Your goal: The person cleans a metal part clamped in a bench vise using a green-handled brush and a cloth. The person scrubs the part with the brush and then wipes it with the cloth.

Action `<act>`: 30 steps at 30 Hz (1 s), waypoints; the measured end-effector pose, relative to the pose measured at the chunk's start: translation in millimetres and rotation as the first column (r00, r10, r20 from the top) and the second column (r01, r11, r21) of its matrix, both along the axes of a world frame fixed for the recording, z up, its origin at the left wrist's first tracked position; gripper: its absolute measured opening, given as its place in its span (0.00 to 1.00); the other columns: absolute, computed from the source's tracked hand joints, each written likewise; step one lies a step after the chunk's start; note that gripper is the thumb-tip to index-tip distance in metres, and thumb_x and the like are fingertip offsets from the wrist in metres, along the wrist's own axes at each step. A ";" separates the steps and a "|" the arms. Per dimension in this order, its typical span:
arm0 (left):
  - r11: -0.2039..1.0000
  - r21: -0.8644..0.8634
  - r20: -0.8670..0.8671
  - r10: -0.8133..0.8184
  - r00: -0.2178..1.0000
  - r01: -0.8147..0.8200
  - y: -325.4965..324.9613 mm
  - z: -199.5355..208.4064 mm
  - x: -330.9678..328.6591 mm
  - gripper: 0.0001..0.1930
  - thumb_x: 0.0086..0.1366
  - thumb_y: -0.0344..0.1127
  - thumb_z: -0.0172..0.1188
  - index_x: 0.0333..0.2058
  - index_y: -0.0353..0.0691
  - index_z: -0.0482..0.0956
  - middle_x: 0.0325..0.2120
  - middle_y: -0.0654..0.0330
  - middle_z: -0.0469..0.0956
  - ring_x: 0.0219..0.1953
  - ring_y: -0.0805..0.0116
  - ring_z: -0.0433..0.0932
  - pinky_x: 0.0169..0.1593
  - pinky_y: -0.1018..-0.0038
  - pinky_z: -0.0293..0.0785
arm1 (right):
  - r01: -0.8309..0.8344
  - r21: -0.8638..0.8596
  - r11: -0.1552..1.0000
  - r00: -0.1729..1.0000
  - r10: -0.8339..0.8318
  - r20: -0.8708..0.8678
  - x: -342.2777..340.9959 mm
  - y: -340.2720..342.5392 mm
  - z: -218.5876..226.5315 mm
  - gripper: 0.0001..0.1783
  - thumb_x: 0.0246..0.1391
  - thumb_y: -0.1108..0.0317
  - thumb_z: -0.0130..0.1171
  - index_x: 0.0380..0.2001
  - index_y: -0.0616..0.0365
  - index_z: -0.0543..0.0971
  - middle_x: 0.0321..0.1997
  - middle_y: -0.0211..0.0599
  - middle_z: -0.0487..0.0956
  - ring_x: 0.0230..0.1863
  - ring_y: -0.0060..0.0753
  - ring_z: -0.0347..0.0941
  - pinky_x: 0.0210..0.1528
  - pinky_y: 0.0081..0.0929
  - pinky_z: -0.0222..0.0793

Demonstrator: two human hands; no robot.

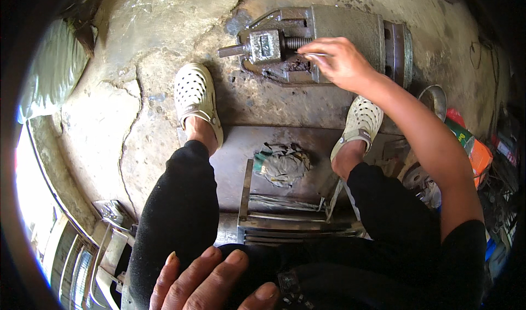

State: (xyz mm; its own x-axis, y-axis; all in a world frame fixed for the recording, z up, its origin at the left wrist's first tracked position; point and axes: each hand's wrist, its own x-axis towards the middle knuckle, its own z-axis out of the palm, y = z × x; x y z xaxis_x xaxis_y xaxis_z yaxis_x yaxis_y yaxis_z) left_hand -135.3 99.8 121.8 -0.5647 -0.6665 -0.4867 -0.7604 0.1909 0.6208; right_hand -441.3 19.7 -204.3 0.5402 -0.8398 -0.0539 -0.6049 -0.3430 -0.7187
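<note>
One slim rod (pixel 316 54) in my pinching right grip (pixel 342 62) seemingly probes beside the adjacent screw (pixel 296 42), needing steadiness next; left grip (pixel 204 293) loose.

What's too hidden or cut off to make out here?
All in the head view:
- Left hand's wrist: cut off by the lower edge.
- Thin tool's full shape: partly covered by the right hand's fingers.
- Threaded screw's far end: hidden by the vise body.
</note>
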 end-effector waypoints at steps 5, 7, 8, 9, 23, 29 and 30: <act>0.966 -0.165 -0.068 -0.212 0.975 0.198 0.2 -12.2 16.9 0.29 0.68 0.58 0.56 0.54 0.38 0.77 0.50 0.41 0.79 0.52 0.40 0.80 0.57 0.46 0.71 | -0.007 -0.052 0.999 0.983 0.016 0.182 -20.5 -0.5 12.7 0.16 0.56 0.78 0.60 0.49 0.56 0.83 0.44 0.44 0.85 0.43 0.47 0.83 0.48 0.39 0.79; 0.972 -0.134 -0.054 -0.202 0.978 0.194 1.2 -11.4 19.1 0.28 0.68 0.58 0.56 0.53 0.38 0.78 0.50 0.41 0.79 0.52 0.41 0.80 0.57 0.47 0.71 | -0.045 -0.093 0.995 0.996 0.052 0.077 -21.9 -0.2 8.9 0.22 0.48 0.80 0.63 0.49 0.57 0.82 0.44 0.45 0.84 0.45 0.49 0.81 0.51 0.40 0.77; 0.978 -0.097 -0.035 -0.188 0.982 0.184 1.9 -10.6 19.4 0.28 0.68 0.57 0.56 0.53 0.39 0.78 0.50 0.41 0.79 0.51 0.41 0.80 0.57 0.47 0.71 | -0.076 -0.134 0.988 0.996 0.080 0.028 -20.2 -0.5 5.4 0.23 0.46 0.81 0.63 0.49 0.57 0.82 0.44 0.45 0.84 0.46 0.49 0.80 0.52 0.40 0.77; 0.980 -0.091 -0.031 -0.181 0.983 0.178 2.7 -10.2 19.6 0.28 0.68 0.57 0.56 0.53 0.39 0.78 0.50 0.41 0.79 0.51 0.41 0.80 0.57 0.47 0.71 | -0.107 -0.174 0.979 0.994 0.104 -0.024 -17.2 -0.5 1.5 0.24 0.43 0.81 0.64 0.48 0.58 0.82 0.44 0.45 0.83 0.46 0.50 0.80 0.53 0.41 0.76; 0.976 -0.145 -0.063 -0.175 0.983 0.164 11.8 -13.1 29.5 0.27 0.65 0.56 0.59 0.53 0.41 0.79 0.51 0.42 0.79 0.53 0.43 0.80 0.58 0.47 0.70 | -0.146 -0.148 0.978 0.974 0.117 -0.192 -7.1 6.5 5.0 0.28 0.38 0.83 0.64 0.49 0.58 0.80 0.50 0.42 0.81 0.52 0.49 0.77 0.56 0.38 0.76; 0.967 -0.205 -0.080 -0.170 0.982 0.151 15.8 -15.4 31.5 0.26 0.66 0.55 0.59 0.54 0.42 0.79 0.51 0.44 0.79 0.52 0.44 0.80 0.58 0.48 0.71 | 0.019 -0.031 0.999 0.995 -0.021 -0.094 -5.1 10.4 1.9 0.24 0.43 0.84 0.61 0.47 0.58 0.81 0.44 0.44 0.84 0.45 0.50 0.81 0.52 0.39 0.76; 0.966 -0.210 -0.084 -0.171 0.982 0.150 16.3 -16.0 32.4 0.26 0.66 0.55 0.58 0.54 0.42 0.79 0.51 0.44 0.79 0.52 0.44 0.80 0.58 0.48 0.71 | -0.001 -0.040 0.999 0.996 -0.003 -0.086 -7.8 12.0 3.7 0.23 0.45 0.84 0.60 0.47 0.59 0.81 0.44 0.44 0.84 0.45 0.50 0.81 0.51 0.40 0.76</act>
